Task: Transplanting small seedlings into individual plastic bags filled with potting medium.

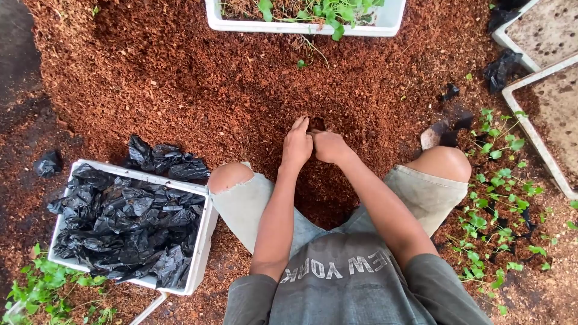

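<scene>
a wide bed of reddish-brown coco peat (pixel 198 90) covers the ground, and the person crouches on it with both knees bent, looking down between them. the left hand (pixel 297 146) and the right hand (pixel 328 146) meet side by side at the middle of the view, touching each other, pressed around a small dark planting bag (pixel 316 124) that shows only as a dark patch just beyond the fingers, sunk in the peat. the left grip looks loosely extended with fingers pointing far; the right grip is curled, but whether either truly clasps the bag i cannot tell. to the near left a white tray (pixel 201 241) holds a heap of crumpled black plastic bags (pixel 123 225), with a few more black bags lying on the peat just beyond its far edge. at the far edge a white crate (pixel 301 27) carries green seedlings. to the right, loose green seedlings (pixel 497 198) lie scattered on the ground, and beyond them stand two pale trays filled with brown substrate (pixel 551 36).
</scene>
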